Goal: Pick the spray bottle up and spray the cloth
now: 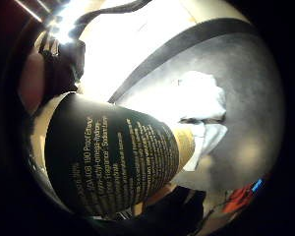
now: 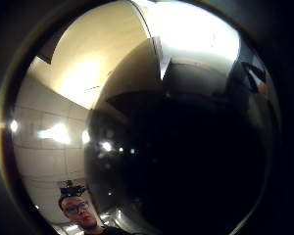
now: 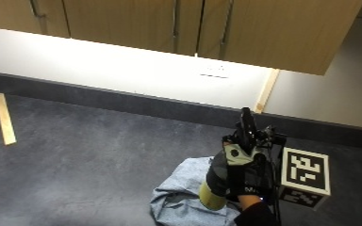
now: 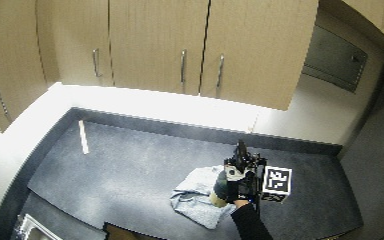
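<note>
Grip: the gloved right hand is wrapped around the spray bottle, fingers curled round its body, holding it clear of the counter.
Spray bottle: tan, with a dark label of small pale print (the print fills much of the little finger side palm view); it is held roughly upright, base tilted toward the cloth, its black spray head rising above the hand.
Cloth: a pale blue-grey cloth lies crumpled on the counter near the front edge, just below and beside the bottle's base; from the palm it shows as a pale heap beyond the bottle.
Counter: a dark grey speckled counter with a dark raised strip along its back edge, under pale wooden cabinets.
Wooden strip: a light wooden strip lies flat near the counter's back left corner, well apart from the cloth.
Thumb side palm view: mostly a dark, glossy curved surface close to the palm; I cannot tell what it is.
</note>
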